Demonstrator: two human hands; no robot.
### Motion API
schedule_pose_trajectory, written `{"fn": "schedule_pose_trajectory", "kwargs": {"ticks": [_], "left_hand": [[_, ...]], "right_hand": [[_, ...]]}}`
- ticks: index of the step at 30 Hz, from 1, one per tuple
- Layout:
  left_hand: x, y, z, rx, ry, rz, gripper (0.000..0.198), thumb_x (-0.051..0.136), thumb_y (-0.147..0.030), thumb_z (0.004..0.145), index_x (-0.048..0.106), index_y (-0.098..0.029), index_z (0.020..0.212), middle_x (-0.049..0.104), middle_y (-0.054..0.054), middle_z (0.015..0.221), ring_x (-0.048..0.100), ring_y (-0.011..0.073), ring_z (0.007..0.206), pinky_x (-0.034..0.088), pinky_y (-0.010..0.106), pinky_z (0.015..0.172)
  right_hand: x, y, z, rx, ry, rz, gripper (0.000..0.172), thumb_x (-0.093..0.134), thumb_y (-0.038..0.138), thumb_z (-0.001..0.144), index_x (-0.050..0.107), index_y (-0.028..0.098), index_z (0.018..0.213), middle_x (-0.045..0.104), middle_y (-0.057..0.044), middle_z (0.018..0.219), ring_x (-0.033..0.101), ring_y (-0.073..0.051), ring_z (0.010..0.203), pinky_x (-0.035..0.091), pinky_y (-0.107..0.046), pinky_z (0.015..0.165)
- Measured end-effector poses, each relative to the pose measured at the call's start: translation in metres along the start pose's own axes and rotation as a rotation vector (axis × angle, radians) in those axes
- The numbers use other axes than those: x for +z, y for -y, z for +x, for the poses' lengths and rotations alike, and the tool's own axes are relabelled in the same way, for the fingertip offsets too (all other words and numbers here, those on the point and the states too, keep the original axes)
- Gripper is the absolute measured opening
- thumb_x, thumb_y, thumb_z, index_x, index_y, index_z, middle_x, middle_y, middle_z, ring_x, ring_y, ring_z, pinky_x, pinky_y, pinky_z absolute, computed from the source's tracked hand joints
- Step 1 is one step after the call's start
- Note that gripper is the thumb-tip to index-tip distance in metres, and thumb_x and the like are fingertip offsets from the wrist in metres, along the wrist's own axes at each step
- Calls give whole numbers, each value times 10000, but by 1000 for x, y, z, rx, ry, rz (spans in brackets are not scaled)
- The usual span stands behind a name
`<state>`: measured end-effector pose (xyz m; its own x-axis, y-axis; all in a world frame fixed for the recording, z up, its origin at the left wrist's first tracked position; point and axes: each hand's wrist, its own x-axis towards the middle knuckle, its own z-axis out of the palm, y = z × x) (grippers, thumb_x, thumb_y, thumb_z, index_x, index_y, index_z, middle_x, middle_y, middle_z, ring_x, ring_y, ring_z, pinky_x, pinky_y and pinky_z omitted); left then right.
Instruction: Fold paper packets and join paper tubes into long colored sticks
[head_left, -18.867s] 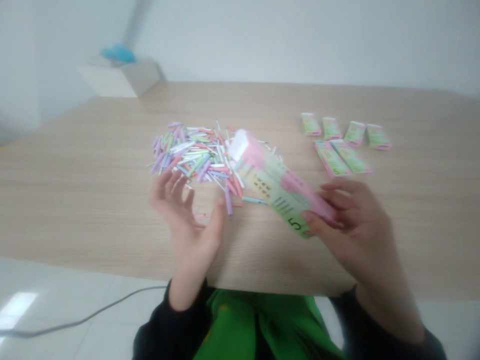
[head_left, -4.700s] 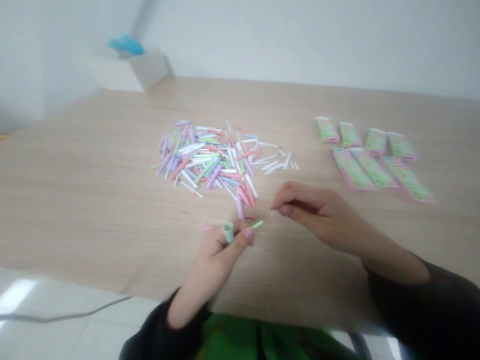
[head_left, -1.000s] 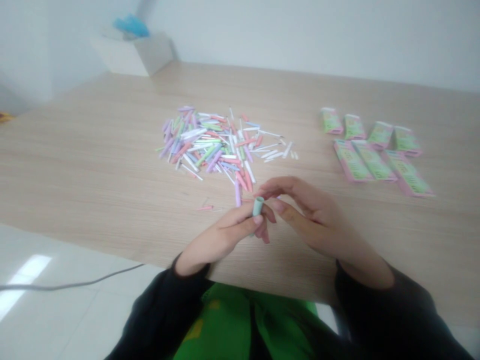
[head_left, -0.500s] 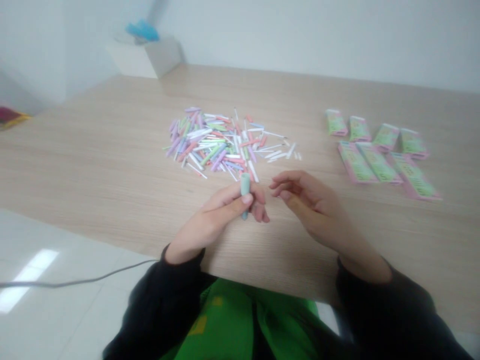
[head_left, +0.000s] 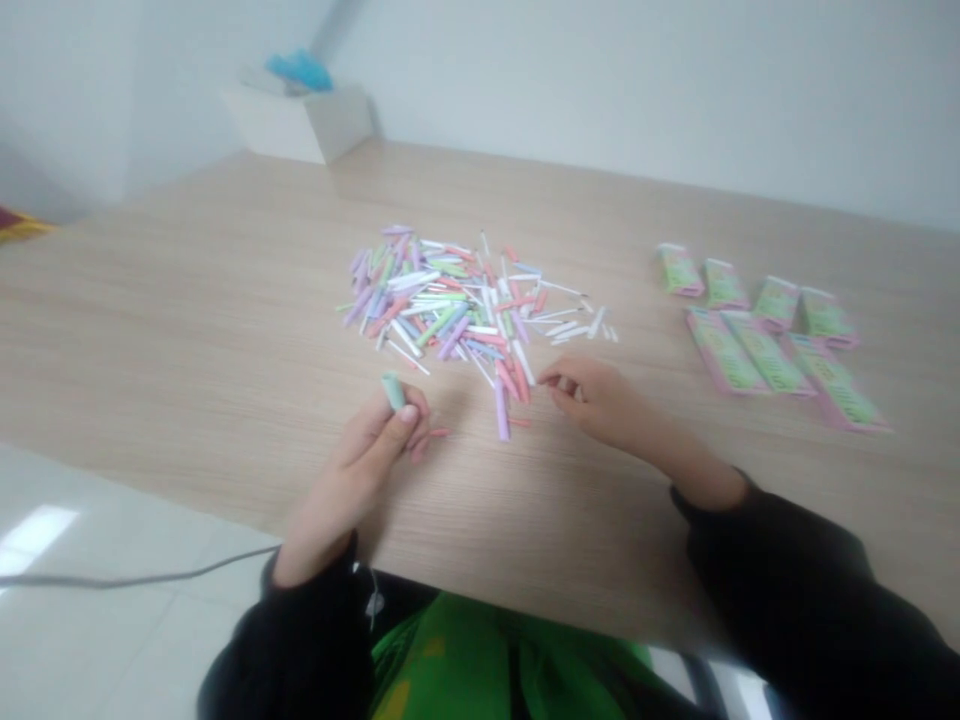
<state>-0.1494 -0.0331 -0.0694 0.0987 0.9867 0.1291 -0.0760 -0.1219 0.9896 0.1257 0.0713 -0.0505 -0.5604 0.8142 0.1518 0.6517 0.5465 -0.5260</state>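
Paper tube sits pinched in my left hand; my right hand, half curled, seems empty beside the paper sticks; a careless brush could scatter them.

White walls, light wood-grain counter. White box unit in far corner, blue item on top. Glossy white tile floor with ceiling-light glare, grey cable across it.

An office-like workroom, white walls, wood-grain table, tiled floor
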Motion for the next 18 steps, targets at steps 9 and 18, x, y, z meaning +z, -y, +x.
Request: {"fn": "schedule_pose_trajectory", "kwargs": {"ticks": [9, 18], "left_hand": [[-11, -4, -10, -22, -10, 214, 285, 425, -422, 1095, 528, -215, 929, 473, -24, 768, 475, 152, 730, 373, 319, 714], [-27, 3, -10, -74, -97, 219, 289, 445, -451, 1079, 554, -215, 952, 479, -25, 759, 480, 158, 707, 384, 316, 687]], "right_hand": [[-3, 7, 82, -11, 67, -139, 343, 474, 87, 872, 776, 115, 1032, 760, -105, 991, 654, -197, 887, 457, -308, 817], [37, 39, 145, -220, 254, -253, 307, 509, 97, 890, 761, 130, 1062, 741, -113, 1112, 631, -213, 1059, 434, -293, 912]]}}
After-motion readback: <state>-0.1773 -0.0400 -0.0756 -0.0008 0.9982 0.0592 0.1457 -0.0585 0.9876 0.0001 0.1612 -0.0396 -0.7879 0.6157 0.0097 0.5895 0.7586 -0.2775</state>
